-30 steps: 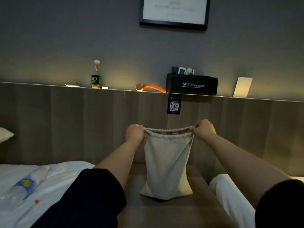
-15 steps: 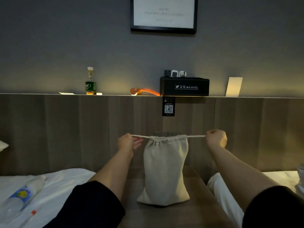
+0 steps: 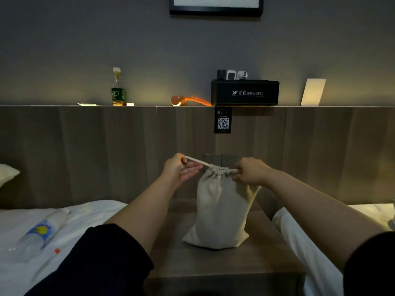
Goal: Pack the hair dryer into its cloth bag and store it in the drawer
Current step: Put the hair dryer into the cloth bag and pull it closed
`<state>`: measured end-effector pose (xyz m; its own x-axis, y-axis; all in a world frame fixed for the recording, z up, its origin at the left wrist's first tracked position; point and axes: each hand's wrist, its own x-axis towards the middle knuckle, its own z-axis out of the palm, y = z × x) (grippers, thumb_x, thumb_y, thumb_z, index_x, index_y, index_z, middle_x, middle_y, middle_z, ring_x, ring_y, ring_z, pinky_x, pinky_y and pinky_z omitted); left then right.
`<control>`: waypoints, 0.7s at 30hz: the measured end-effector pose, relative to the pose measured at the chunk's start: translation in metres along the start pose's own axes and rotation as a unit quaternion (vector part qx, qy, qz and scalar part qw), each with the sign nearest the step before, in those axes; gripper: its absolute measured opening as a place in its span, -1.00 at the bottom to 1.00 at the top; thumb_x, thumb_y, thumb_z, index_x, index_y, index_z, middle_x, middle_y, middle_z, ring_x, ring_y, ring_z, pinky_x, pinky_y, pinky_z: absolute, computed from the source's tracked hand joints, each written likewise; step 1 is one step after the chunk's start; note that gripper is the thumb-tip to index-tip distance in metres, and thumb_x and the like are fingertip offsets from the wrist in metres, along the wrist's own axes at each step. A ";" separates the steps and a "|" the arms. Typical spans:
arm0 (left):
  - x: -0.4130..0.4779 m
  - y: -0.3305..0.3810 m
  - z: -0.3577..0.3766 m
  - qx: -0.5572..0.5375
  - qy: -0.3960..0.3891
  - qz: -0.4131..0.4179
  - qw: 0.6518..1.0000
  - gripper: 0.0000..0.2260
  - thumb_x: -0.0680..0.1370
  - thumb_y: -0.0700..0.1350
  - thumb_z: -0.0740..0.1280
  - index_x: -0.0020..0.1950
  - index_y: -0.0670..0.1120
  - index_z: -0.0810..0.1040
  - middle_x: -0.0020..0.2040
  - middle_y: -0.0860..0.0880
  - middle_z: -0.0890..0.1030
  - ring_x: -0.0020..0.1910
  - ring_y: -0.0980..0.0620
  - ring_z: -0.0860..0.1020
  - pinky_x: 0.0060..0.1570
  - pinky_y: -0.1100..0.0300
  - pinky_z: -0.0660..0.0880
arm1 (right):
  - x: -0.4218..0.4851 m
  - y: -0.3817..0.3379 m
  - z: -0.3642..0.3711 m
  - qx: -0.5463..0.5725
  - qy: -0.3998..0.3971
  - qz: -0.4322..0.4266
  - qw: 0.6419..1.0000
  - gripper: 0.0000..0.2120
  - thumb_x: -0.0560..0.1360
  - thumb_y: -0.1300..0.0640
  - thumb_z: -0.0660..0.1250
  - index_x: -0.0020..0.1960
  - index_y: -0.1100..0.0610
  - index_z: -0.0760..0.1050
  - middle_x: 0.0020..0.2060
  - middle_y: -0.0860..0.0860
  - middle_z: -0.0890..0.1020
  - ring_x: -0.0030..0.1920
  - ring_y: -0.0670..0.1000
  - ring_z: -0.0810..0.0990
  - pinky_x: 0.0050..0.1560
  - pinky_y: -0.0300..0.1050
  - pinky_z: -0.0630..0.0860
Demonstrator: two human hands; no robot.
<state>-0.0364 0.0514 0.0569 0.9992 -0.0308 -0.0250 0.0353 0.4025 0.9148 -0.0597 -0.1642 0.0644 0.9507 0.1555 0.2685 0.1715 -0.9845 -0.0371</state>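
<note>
Both hands (image 3: 215,170) pinch the cloth bag (image 3: 220,212) at its gathered, seemingly closed neck.

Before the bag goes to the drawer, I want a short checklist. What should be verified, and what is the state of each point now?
1. Mouth of the bag gathered shut: ok, the top is bunched tight.
2. Cord under control: ok, the left hand pinches it, pulled out to the side.
3. Neck held: ok, the right hand grips the gathered top.
4. Bag standing steady on the nightstand: ok, it rests upright on its base.
5. Hair dryer inside: cannot tell, the cloth hides the contents, though the bag looks full.
6. Drawer open and ready: cannot tell, no drawer is in view.
</note>
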 end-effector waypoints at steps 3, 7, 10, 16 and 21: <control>0.008 -0.001 -0.011 0.393 0.104 0.105 0.908 -0.73 0.55 -0.15 0.10 -0.23 -0.22 0.49 -0.36 -0.15 0.67 -0.30 -0.13 0.65 -0.14 0.03 0.59 | 0.000 -0.003 0.005 0.014 0.029 -0.006 0.999 -0.79 0.41 0.03 0.35 -0.31 0.13 0.46 -0.36 0.02 0.51 -0.22 0.10 0.54 -0.24 -0.07 0.43; 0.001 -0.004 -0.006 0.555 -0.021 0.319 0.768 -0.65 0.53 -0.10 0.19 0.31 -0.11 0.44 0.23 -0.15 0.57 0.23 -0.13 0.51 0.21 0.09 0.42 | -0.003 -0.011 0.009 0.013 0.069 -0.029 0.997 -0.80 0.40 0.02 0.37 -0.25 0.15 0.53 -0.29 0.05 0.57 -0.20 0.11 0.57 -0.20 -0.01 0.52; -0.002 -0.010 0.005 0.621 -0.138 0.303 0.709 -0.70 0.55 0.03 0.24 0.21 -0.07 0.53 0.08 -0.10 0.63 0.09 -0.06 0.57 0.11 0.10 0.48 | -0.005 -0.018 0.007 0.019 0.106 -0.033 0.994 -0.81 0.39 -0.03 0.39 -0.28 0.06 0.49 -0.29 0.01 0.54 -0.20 0.09 0.55 -0.22 -0.04 0.48; 0.000 -0.015 -0.005 0.588 -0.135 0.272 0.750 -0.77 0.48 0.02 0.38 0.00 -0.11 0.67 -0.03 -0.09 0.69 -0.03 0.02 0.60 0.02 0.09 0.51 | -0.008 -0.008 0.009 0.112 0.121 0.011 0.986 -0.71 0.34 -0.17 0.42 -0.18 0.05 0.57 -0.23 -0.01 0.60 -0.17 0.01 0.57 -0.16 0.00 0.57; 0.002 -0.015 -0.013 0.523 -0.171 0.220 0.805 -0.67 0.46 -0.11 0.41 0.19 -0.18 0.58 0.17 -0.13 0.61 0.15 0.06 0.54 0.21 0.20 0.42 | -0.015 0.013 0.007 0.189 0.097 0.034 0.977 -0.73 0.43 -0.14 0.35 -0.10 0.07 0.56 -0.19 -0.02 0.62 -0.18 -0.04 0.59 -0.11 -0.10 0.57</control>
<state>-0.0347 0.0571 0.0375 0.8409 -0.4180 0.3437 -0.5345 -0.5420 0.6484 -0.0701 -0.1784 0.0531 0.9030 0.0365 0.4281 0.2275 -0.8859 -0.4042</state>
